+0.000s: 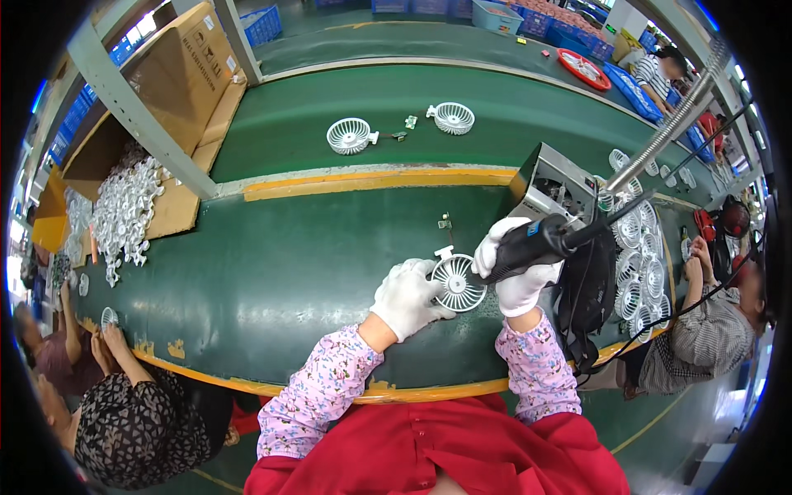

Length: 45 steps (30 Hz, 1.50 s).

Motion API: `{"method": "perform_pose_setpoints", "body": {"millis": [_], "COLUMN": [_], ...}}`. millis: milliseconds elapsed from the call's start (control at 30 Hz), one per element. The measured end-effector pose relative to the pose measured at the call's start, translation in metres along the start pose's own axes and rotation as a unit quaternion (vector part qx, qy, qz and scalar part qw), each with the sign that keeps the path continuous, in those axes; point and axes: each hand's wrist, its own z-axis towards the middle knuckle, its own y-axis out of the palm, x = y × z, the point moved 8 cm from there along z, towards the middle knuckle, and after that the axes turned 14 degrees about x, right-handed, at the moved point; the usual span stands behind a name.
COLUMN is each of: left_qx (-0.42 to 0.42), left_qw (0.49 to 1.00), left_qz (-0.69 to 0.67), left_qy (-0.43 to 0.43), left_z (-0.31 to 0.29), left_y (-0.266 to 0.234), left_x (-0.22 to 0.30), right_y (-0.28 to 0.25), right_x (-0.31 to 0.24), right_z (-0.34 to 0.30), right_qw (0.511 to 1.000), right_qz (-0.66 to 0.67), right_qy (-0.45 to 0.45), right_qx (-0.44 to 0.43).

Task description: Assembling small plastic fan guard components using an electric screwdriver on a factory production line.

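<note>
My left hand, in a white glove, presses on the left edge of a round white fan grille lying flat on the green bench. My right hand, also gloved, grips a black electric screwdriver whose tip points down-left onto the grille. A cable and a hanging arm run from the tool up to the right. A small metal part lies on the bench just beyond the grille.
Two more white grilles ride the green conveyor behind a yellow strip. A grey metal box and stacked grilles stand at right. An open carton of white parts sits at left. Other seated people work at both sides.
</note>
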Motion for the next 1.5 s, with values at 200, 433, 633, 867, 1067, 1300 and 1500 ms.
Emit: {"method": "perform_pose_setpoints", "body": {"millis": [200, 433, 633, 867, 1067, 1300, 1500], "left_qx": [-0.005, -0.008, 0.016, -0.003, -0.02, -0.029, -0.036], "left_qw": [1.0, 1.0, 1.0, 1.0, 1.0, 0.999, 0.999], "left_qz": [0.0, 0.0, 0.004, 0.016, 0.009, 0.017, 0.033], "left_qy": [0.018, -0.004, -0.022, 0.005, 0.018, 0.02, 0.02], "left_z": [0.001, 0.001, 0.002, 0.001, 0.001, 0.0, -0.003], "left_y": [-0.001, 0.001, -0.006, 0.001, 0.002, 0.005, 0.009], "left_x": [0.003, -0.001, 0.001, 0.001, 0.003, 0.002, -0.001], "right_y": [0.015, 0.002, -0.012, -0.015, 0.012, 0.024, 0.038], "right_x": [0.017, -0.004, -0.098, -0.087, -0.031, 0.028, 0.033], "right_z": [0.004, 0.001, 0.01, 0.01, -0.012, -0.015, -0.011], "right_qw": [0.995, 0.999, 0.964, 0.965, 1.0, 0.993, 0.992], "right_qz": [0.017, 0.021, -0.141, -0.161, -0.008, 0.073, -0.012], "right_qy": [0.068, 0.028, -0.201, -0.175, -0.013, 0.081, 0.085], "right_qx": [-0.065, 0.025, 0.102, 0.112, 0.01, -0.052, -0.088]}}
